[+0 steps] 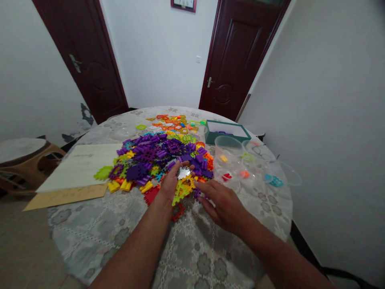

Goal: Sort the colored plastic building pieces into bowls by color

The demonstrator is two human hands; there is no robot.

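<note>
Left hand (170,185) part-closed round silver piece (184,173); right hand (223,203) loosely curled, grip unclear; toy pile (148,154) eleven o'clock of both.

A: Far side?
B: Left door (86,76) and right door (240,46), dark red, lever handles (75,63); white wall (159,52) between.
A: On it?
B: Framed item (189,9), cropped at top. Small white wall plate (197,59) lower.
A: Far left?
B: Stool (21,150), pale round top; dark patches (87,113) near left door.
</note>
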